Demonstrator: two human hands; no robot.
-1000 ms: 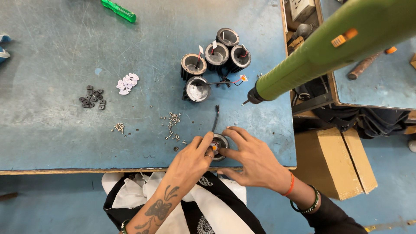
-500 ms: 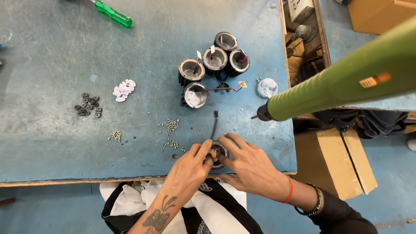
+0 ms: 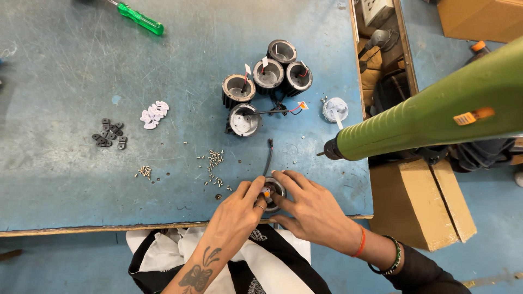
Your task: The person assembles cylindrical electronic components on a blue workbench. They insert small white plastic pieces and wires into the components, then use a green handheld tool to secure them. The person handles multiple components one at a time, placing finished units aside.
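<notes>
Both my hands meet over a small round metal housing (image 3: 271, 191) near the table's front edge. My left hand (image 3: 237, 209) pinches its left side with thumb and fingers. My right hand (image 3: 310, 209) cups its right side, fingers spread over the rim. A black cable (image 3: 267, 157) runs from the housing away from me. A green electric screwdriver (image 3: 436, 117) hangs in the air to the right, tip pointing left, with neither hand on it.
Several black finned housings (image 3: 267, 76) cluster at mid-table, with a white round part (image 3: 334, 109) beside them. Loose screws (image 3: 213, 163), white pieces (image 3: 153, 113) and dark small parts (image 3: 109, 133) lie to the left. A green-handled screwdriver (image 3: 140, 19) lies far back. A cardboard box (image 3: 430, 204) stands right of the table.
The hanging green screwdriver has swung to the right and a little lower in view. My hands stay on the housing, fingers shifting slightly.
</notes>
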